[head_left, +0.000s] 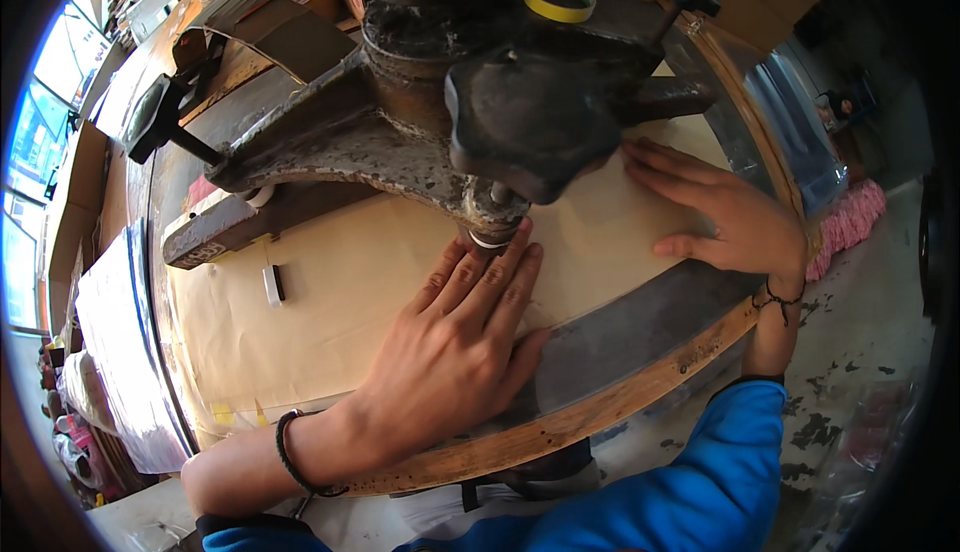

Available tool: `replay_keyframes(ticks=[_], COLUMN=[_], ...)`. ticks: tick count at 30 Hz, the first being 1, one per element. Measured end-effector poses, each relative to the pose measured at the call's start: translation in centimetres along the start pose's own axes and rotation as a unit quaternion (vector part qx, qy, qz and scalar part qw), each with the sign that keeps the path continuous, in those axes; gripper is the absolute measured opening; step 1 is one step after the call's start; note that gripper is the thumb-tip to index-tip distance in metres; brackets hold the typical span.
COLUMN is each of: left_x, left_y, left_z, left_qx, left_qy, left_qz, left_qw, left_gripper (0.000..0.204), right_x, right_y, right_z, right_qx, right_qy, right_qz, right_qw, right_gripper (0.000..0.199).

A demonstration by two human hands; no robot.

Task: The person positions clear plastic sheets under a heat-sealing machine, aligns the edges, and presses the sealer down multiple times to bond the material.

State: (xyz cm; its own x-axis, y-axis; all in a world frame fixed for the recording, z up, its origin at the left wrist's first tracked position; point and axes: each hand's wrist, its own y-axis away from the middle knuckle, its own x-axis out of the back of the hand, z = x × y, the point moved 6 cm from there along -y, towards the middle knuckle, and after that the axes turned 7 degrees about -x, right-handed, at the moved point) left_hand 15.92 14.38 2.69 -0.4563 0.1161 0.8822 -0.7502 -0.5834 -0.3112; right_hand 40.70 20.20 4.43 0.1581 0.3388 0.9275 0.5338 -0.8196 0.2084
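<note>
My left hand (450, 337) lies palm down on a large cream paper sheet (330, 302), fingers stretched forward. Its fingertips reach to the lower end of a worn, heavy metal press head (400, 142), by a whitish ring (488, 240). What lies beneath those fingertips is hidden. Farther right, my right hand (715, 202) rests flat near the sheet's right part, its thumb apart from the fingers. A big black lobed knob (530, 122) juts out above the sheet between the hands. Left of them, a small white-and-black piece (273, 287) sits on the paper.
A wooden edge (640, 377) borders the grey tabletop in front of me. A dark bar (260, 227) lies across the sheet's far left. Black-handled screws (155, 117) stick out from the press. Behind it are a yellow tape roll (558, 0) and cardboard (270, 32). A pink bundle (850, 222) is at right.
</note>
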Motion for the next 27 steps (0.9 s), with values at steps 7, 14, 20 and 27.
replay_keyframes(ticks=[7,14,20,27], left_x=[-0.1,-0.2,-0.2,-0.1], left_y=[0.1,0.2,0.2,0.2], left_z=[-0.1,-0.1,-0.1,0.0], left_qx=[0.006,0.013,0.008,0.010], left_qy=[0.001,0.004,0.002,-0.006], left_qz=[-0.005,-0.009,-0.003,-0.010], left_qw=[1.000,1.000,1.000,1.000], left_gripper=[0.064,0.064,0.066,0.066], right_x=[0.4,1.2,1.2,1.2], right_y=[0.5,1.1,1.0,1.1], right_z=[0.8,1.9,2.0,2.0], right_qx=[-0.074,-0.116,-0.107,-0.106], right_qy=[0.006,0.004,-0.006,-0.004], right_qz=[0.002,0.031,0.027,0.024], right_qw=[0.997,0.993,0.994,0.994], right_gripper=[0.074,0.075,0.076,0.078])
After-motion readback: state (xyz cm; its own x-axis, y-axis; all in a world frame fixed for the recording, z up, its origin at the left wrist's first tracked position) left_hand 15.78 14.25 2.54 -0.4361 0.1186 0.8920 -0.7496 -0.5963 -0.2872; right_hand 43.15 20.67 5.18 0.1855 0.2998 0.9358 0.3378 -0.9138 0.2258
